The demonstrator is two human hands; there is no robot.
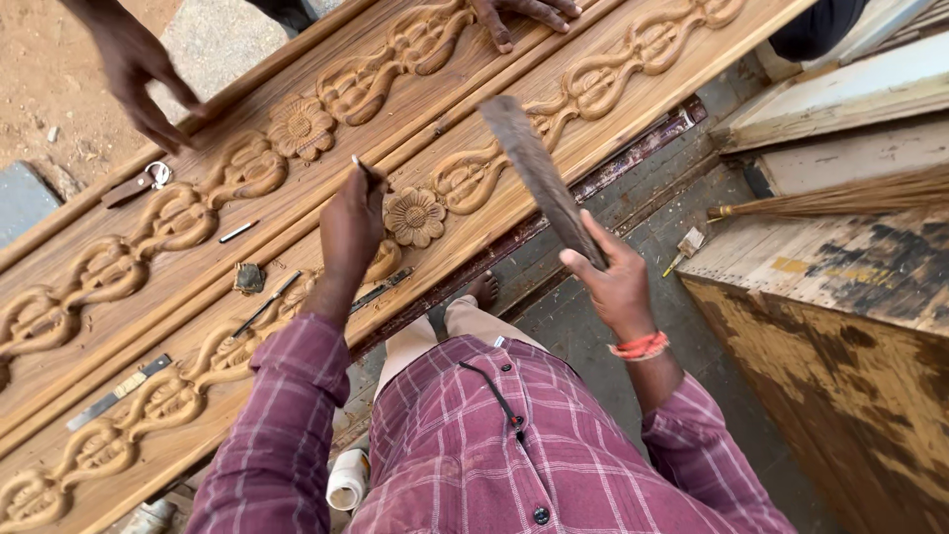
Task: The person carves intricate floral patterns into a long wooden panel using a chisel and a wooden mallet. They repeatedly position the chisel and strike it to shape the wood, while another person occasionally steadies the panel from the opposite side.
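Your left hand (351, 229) has its fingers closed around a thin steel chisel (364, 170), its tip set on the long brown carved wooden panel (474, 178) just beside the carved flower (414, 217), while your right hand (615, 287) grips the lower end of a flat dark wooden striking bar (539, 178). The bar's long axis runs up and away from your right fingers, leaning left toward the chisel head. A glancing blow could hit your left knuckles or skid the chisel across the flower; other people's hands (138, 84) rest on the panels beyond.
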